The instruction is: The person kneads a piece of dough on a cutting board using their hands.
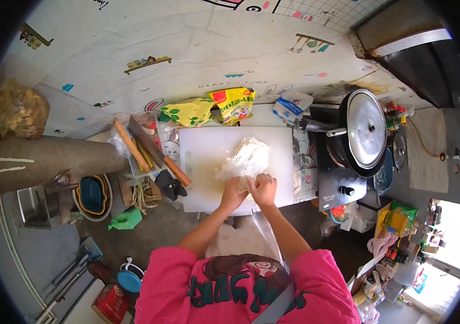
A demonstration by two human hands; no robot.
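A heap of white flour (pixel 249 154) lies on a large white cutting board (pixel 203 156). At the near side of the heap, my left hand (pixel 233 194) and my right hand (pixel 263 189) are side by side with curled fingers. Between them shows a pale lump of dough (pixel 245 184), which both hands grip. Much of the lump is hidden behind the fingers. Loose flour is scattered around the hands on the board.
A gas stove (pixel 341 189) with a lidded wok (pixel 367 129) stands right of the board. Behind it lean a yellow bag (pixel 232 104) and a leaf-patterned bag (pixel 187 112). Left are a rolling pin (pixel 132 146), a knife (pixel 178 171) and a thick pipe (pixel 51 159).
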